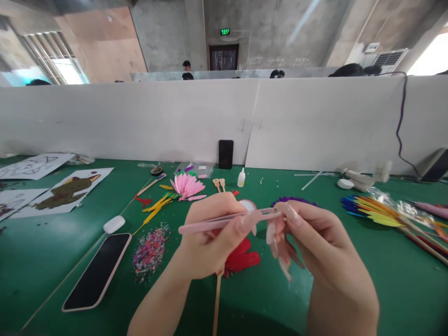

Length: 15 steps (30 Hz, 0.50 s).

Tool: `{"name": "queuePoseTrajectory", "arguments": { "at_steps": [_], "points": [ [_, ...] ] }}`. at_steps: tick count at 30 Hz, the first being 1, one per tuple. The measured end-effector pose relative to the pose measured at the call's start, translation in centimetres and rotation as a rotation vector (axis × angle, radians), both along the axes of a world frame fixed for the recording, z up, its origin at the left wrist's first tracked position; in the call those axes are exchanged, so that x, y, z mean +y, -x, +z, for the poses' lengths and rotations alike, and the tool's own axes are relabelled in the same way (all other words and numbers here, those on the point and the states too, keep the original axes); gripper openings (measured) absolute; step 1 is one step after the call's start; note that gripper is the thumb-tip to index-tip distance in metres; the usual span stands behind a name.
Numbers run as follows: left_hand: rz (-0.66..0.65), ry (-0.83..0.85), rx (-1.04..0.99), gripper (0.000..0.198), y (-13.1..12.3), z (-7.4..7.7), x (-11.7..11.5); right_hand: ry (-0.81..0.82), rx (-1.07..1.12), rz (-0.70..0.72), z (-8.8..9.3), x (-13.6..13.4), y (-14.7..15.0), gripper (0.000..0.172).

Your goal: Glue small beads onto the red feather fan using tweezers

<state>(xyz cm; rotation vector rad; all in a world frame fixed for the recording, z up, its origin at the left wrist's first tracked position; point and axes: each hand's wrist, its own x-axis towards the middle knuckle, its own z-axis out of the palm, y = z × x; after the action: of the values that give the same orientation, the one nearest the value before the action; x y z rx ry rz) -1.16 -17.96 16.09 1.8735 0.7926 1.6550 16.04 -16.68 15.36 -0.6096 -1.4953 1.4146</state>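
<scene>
Near the middle of the view, my left hand [217,238] is closed round a slim pink tool [203,226], which points right like tweezers. Its tip meets the fingertips of my right hand [315,238], which are pinched together on something too small to make out. Below and behind my left hand lie red petals [243,256] with a wooden stick [217,303] running toward the front edge. A round white-rimmed item [248,204] is partly hidden behind my hands. Purple petals [296,200] show behind my right hand.
A phone [98,273], white case [114,224] and heap of colourful bits [150,252] lie left. Farther back are a pink flower [188,186], small glue bottle [241,178] and upright black phone [226,154]. Multicoloured petals [374,210] on sticks lie right, before a white partition [140,121].
</scene>
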Motion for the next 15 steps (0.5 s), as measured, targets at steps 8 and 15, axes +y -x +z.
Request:
{"name": "queuePoseTrajectory", "arguments": {
  "at_steps": [8,15],
  "points": [
    [0.109,-0.340,0.244,0.023,-0.15,0.03,-0.47,0.072,0.073,0.043,0.42,-0.35,0.19,0.031],
    [0.202,-0.427,0.395,0.018,-0.38,-0.20,-0.54,0.090,0.043,-0.002,0.65,-0.73,0.14,0.032]
  ]
}}
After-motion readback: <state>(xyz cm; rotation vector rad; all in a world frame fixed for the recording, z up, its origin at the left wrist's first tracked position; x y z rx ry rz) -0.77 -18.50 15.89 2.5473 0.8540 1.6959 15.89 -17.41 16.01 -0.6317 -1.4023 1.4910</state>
